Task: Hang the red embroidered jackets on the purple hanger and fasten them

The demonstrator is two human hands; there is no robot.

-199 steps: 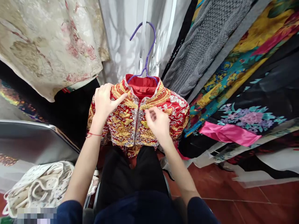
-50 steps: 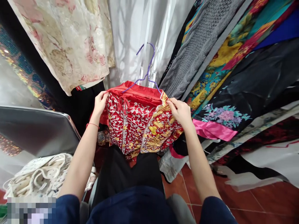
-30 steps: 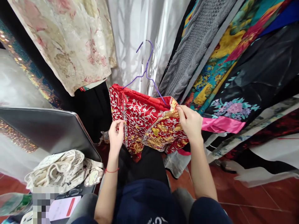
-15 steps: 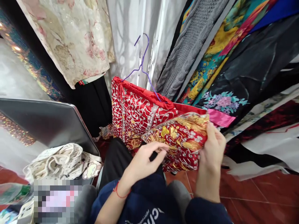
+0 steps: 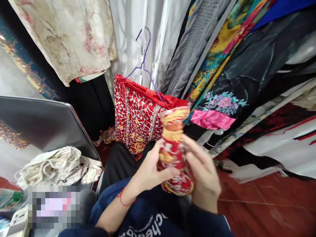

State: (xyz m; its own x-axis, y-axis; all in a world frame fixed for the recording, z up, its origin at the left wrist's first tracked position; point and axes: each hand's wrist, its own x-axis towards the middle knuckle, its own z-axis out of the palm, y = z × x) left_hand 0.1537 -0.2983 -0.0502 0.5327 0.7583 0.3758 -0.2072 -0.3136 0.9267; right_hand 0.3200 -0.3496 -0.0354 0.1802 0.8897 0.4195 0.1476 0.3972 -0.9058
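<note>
A red garment (image 5: 138, 115) with silver and gold embroidery hangs on a purple wire hanger (image 5: 144, 64) in front of me. Its right part is folded over into a narrow red and gold bundle (image 5: 172, 144), somewhat blurred. At the left edge of that fold, my left hand (image 5: 150, 168) grips the cloth with its thumb across the front and its fingers behind. My right hand (image 5: 202, 171) closes on the opposite edge; motion smears it slightly, and its thumb is hidden. Around my left wrist is a red string bracelet (image 5: 125, 199).
On the left, a dark chair (image 5: 49, 125) holds a cream dotted cloth bag (image 5: 54, 168). Clothes hang close on both sides, among them a grey knit (image 5: 195, 42), a black embroidered garment (image 5: 259, 59) and a floral cream one (image 5: 66, 36). Red tiles (image 5: 259, 204) show below right.
My right hand has moved left, folding the garment's right part inward. My left hand now grips the folded edge. The view has shifted slightly to the right.
</note>
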